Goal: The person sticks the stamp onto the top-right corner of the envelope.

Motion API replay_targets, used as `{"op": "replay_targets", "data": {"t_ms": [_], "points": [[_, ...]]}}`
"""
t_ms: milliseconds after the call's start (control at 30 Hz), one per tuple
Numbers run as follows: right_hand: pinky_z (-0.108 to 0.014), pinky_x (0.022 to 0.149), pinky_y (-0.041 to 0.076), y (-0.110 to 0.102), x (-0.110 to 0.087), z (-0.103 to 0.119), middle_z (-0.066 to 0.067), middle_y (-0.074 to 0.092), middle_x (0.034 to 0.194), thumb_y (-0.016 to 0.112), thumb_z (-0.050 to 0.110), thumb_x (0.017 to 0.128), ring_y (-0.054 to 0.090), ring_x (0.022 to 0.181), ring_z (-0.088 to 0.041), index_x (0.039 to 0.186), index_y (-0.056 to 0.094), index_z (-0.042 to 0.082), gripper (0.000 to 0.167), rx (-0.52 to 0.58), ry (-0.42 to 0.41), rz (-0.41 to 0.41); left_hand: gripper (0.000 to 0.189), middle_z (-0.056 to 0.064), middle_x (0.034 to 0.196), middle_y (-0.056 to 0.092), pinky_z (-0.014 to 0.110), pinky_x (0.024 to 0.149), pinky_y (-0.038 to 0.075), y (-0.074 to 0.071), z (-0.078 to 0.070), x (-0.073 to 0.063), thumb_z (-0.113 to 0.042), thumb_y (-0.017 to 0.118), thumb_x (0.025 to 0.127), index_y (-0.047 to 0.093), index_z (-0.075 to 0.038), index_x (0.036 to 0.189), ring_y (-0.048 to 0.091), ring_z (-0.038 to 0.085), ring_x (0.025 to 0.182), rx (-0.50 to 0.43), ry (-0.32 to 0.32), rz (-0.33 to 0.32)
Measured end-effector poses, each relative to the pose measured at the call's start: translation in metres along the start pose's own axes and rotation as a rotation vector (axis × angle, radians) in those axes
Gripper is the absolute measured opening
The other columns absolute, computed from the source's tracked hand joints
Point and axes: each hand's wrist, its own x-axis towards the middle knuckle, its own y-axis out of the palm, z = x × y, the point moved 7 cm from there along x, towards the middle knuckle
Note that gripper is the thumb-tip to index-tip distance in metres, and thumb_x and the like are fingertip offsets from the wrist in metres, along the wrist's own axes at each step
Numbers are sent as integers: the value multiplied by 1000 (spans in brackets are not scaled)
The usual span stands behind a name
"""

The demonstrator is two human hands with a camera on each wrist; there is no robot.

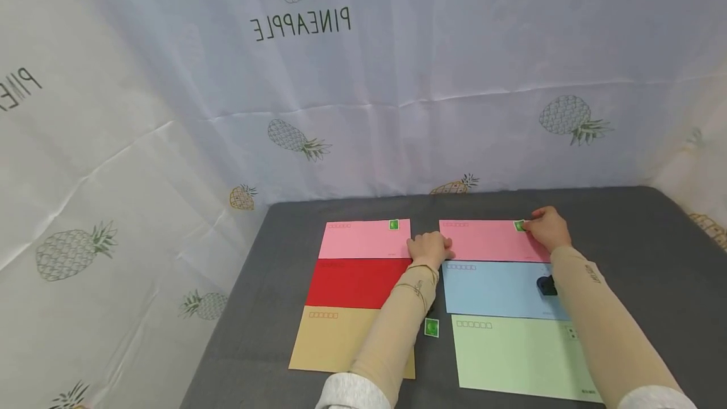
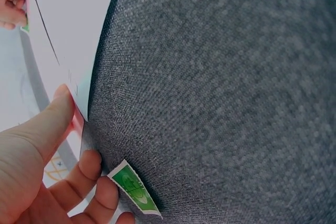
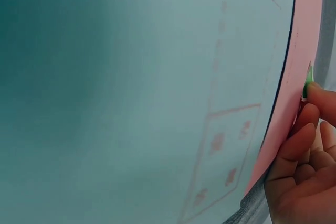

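Head view: six envelopes lie in two columns on a grey worktop (image 1: 250, 333), with the blue envelope (image 1: 494, 289) in the middle of the right-hand column. Just beyond the blue envelope lies the right pink envelope (image 1: 483, 242); on its near side is the light green envelope (image 1: 517, 358). Off to the left of the blue envelope are the left pink envelope (image 1: 358, 242), the red envelope (image 1: 354, 283) and the tan envelope (image 1: 335, 346). Beyond the blue envelope's right end, the right hand (image 1: 548, 231) holds a green stamp (image 1: 519, 226) at the far right corner of the right pink envelope. The left hand (image 1: 430, 249), by the blue envelope's far left corner, touches the right pink envelope's left edge. A loose stamp (image 1: 431, 327) lies nearer the person than the blue envelope, to its left (a matching stamp (image 1: 394, 225) sits on the left pink envelope).

Left wrist view: the left thumb presses an envelope edge, the other fingers loosely bent. A green-and-white stamp (image 2: 135, 190) shows beside them; whether they touch it, I cannot tell.

Right wrist view: past the blue envelope's edge, right thumb and finger pinch the green stamp against the pink.
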Motion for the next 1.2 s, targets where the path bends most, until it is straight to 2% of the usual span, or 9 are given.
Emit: {"op": "replay_targets", "data": {"t_ms": [133, 367, 667, 967, 1200], "points": [[-59, 99, 33, 0, -3, 3, -33, 39, 133, 49, 22, 93, 38, 119, -46, 134, 31, -7, 53, -48, 3, -5, 34, -6, 106, 70, 33, 81, 41, 0, 0, -1, -45, 71, 77, 67, -40, 111, 60, 16, 92, -6, -2, -5], [-58, 91, 37, 2, -6, 10, -32, 48, 125, 45, 19, 92, 46, 113, -47, 131, 32, -7, 49, -155, -40, -18, 35, -7, 110, 69, 33, 83, 41, 0, 0, -2, -43, 71, 78, 66, -41, 113, 60, 16, 95, -8, -4, -7], [-61, 89, 32, 7, -1, 10, -33, 44, 123, 40, 17, 92, 44, 109, -47, 128, 30, -7, 45, -215, -88, 48, 34, -7, 109, 69, 34, 82, 41, 0, 0, -2, -44, 70, 78, 66, -41, 112, 61, 17, 95, -11, 5, -4], [-59, 87, 40, 8, -1, 19, -30, 52, 121, 41, 17, 94, 50, 107, -44, 119, 52, -7, 36, -345, -183, 59, 31, -5, 104, 70, 33, 79, 41, -3, 0, -1, -44, 70, 78, 68, -41, 109, 59, 16, 90, 2, 14, -8], [-58, 84, 42, 10, -1, 17, -31, 53, 120, 46, 25, 94, 52, 103, -42, 122, 50, -8, 43, -378, -211, 96, 25, -6, 104, 70, 33, 80, 40, 0, -4, -3, -41, 69, 80, 69, -38, 105, 59, 16, 91, 20, 43, -18]]}}
